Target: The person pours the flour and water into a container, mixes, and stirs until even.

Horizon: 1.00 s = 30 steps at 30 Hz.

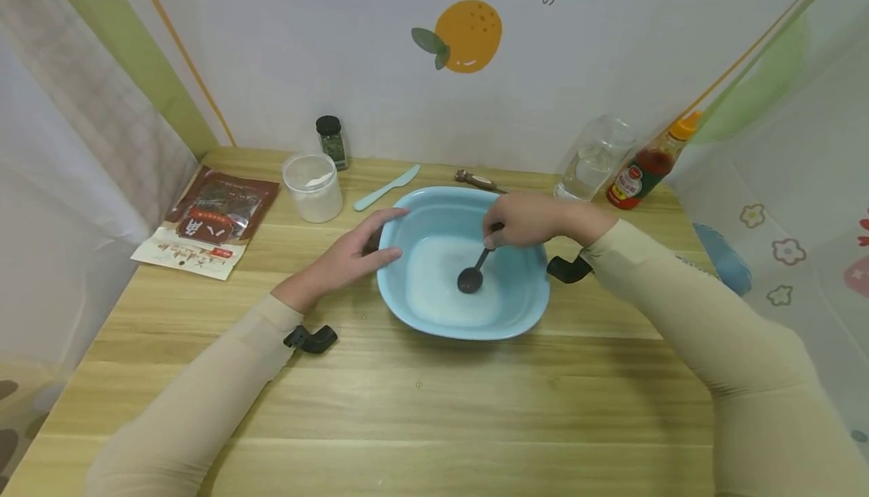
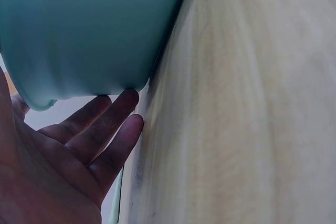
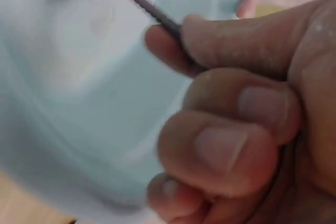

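A light-blue basin (image 1: 468, 331) stands on the wooden table, with a whitish layer over its bottom. My left hand (image 1: 349, 256) holds the basin's left side: thumb and index finger reach over the rim, while the other fingers (image 2: 100, 129) touch the outer wall. My right hand (image 1: 523, 218) is above the basin's right part. It pinches the handle of a dark brown spoon (image 1: 470, 280) between thumb and forefinger, the other fingers curled in. The spoon's bowl is down inside the basin, blurred in the right wrist view.
Behind the basin lie a pale-green knife (image 1: 387, 188) and a brown-handled utensil (image 1: 478, 179), partly hidden. To the left are a spice packet (image 1: 216, 218), a tub of white powder (image 1: 315, 195) and a black-capped jar (image 1: 331, 141). A glass of clear liquid (image 1: 589, 169) and a sauce bottle (image 1: 641, 173) stand at back right.
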Tool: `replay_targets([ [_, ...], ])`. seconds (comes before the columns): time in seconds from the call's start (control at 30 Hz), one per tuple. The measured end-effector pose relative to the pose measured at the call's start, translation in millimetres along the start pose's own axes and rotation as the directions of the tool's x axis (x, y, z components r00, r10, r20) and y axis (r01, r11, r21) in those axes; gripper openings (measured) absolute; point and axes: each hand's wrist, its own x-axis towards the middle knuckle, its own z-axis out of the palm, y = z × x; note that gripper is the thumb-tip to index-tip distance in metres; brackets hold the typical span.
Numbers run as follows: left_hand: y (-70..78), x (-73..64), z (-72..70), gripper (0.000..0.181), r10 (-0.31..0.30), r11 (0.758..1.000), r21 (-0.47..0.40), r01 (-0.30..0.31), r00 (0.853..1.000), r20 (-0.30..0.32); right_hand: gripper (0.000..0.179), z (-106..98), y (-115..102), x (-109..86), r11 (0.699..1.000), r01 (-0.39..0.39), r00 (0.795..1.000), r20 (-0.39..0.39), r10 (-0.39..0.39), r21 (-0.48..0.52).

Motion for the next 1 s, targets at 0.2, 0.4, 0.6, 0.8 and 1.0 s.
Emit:
replay_targets([
  [0.2,0.1,-0.1,0.2,0.066,-0.002,1.0,0.008,0.002,1.0,-0.005,0.02,1.5,3.5,-2.1,1.0,-0.02,1.0,0.02,0.02,0.002],
  [0.4,-0.8,0.9,0.1,0.066,-0.002,1.0,0.005,0.002,1.0,0.0,0.02,1.8,3.6,-1.9,1.0,-0.026,1.0,0.007,0.026,0.014],
  [0.6,-0.4,1.1,0.5,0.066,0.0,1.0,0.007,0.0,1.0,-0.001,0.02,1.7,0.8,-0.2,0.999,-0.039,0.997,-0.061,0.038,-0.024],
  [0.8,0.7,0.6,0.6,0.066,-0.003,1.0,-0.002,0.003,1.0,0.004,0.02,2.7,-6.4,1.8,1.0,0.026,0.999,0.045,-0.026,0.007],
  [1.0,0.5,-0.4,1.0,0.066,0.004,1.0,0.012,-0.004,1.0,-0.004,0.022,3.0,-10.3,10.3,1.0,-0.009,0.998,-0.057,0.008,-0.03],
])
